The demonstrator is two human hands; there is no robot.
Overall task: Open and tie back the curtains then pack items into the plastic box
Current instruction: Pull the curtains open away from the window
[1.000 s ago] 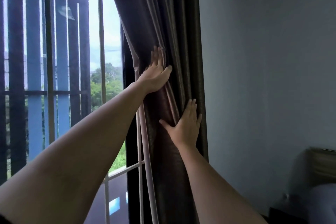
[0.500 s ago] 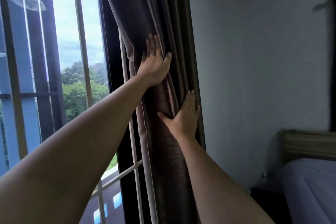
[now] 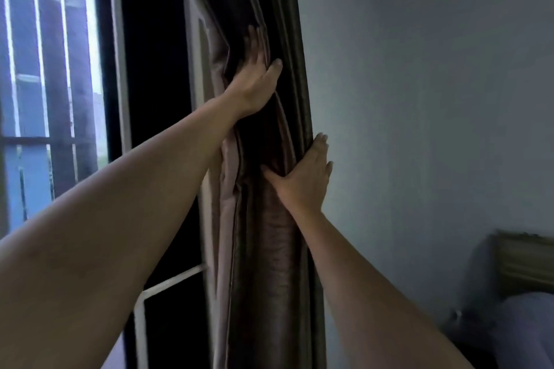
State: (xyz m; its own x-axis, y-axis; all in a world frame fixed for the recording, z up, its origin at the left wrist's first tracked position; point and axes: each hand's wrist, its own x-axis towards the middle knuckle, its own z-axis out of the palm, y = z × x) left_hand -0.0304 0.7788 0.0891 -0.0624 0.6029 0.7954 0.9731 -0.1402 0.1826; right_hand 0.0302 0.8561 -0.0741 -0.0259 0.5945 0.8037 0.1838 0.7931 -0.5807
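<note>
The dark curtain [image 3: 263, 249] hangs bunched against the wall [image 3: 419, 99] (beside the window [image 3: 54, 99]). The left hand [image 3: 254, 81] presses it higher up, fingers flat and extended; the right hand [image 3: 305, 180] lies lower, fingers spread around its right edge.

- The curtain [image 3: 263, 234] runs off the top and bottom edges of the frame, so neither its rail nor its hem shows.
- The left hand [image 3: 254, 81] has its fingertips sunk in the folds and blurred; I can't count them.
- The right hand [image 3: 305, 180] hides its palm against the cloth.
- Through the window [image 3: 54, 69], upper left, everything is smeared.
- The bed [image 3: 527, 323] is cut off at the lower right corner.
- Both forearms leave the frame at the bottom.
</note>
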